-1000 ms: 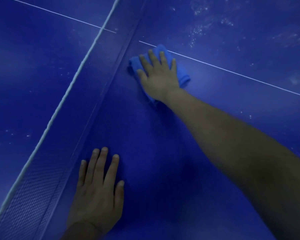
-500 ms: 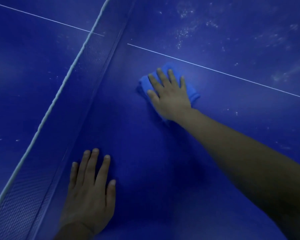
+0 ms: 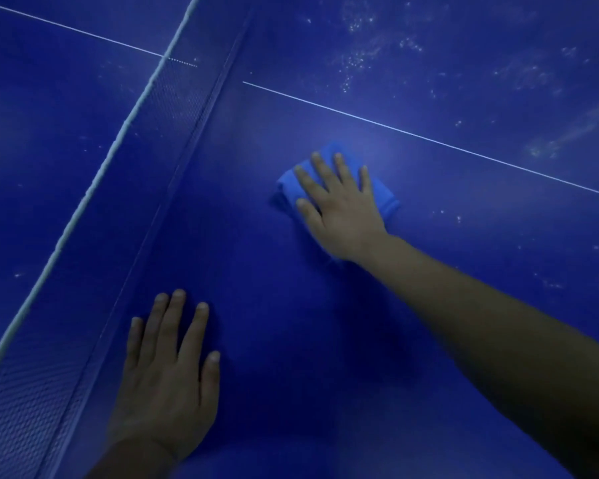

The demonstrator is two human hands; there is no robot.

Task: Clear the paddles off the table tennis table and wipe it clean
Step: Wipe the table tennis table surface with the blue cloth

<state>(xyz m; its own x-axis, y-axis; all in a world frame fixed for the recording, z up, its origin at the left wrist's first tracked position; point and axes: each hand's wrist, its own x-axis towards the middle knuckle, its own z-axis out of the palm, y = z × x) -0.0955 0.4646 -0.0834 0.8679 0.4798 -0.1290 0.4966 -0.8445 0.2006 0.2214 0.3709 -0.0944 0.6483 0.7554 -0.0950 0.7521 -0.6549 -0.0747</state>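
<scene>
Folded blue cloth (image 3: 386, 198) just right of frame centre, flat on the table tennis table (image 3: 291, 340), directly beneath the right hand (image 3: 339, 205), only its corners peeping out at the fingertips and the little-finger side. Fingers straight and spread, pressing, not curled round it. Right arm stretched long from the lower right corner. Nearer, at lower left, left hand (image 3: 168, 371) flat on bare tabletop, fingers straight, bracing. White centre line (image 3: 429, 138) just beyond the cloth; past it, pale specks (image 3: 360, 60) at upper right, probably next for wiping. Net (image 3: 94, 257) slanting along the left. No paddles in view.
</scene>
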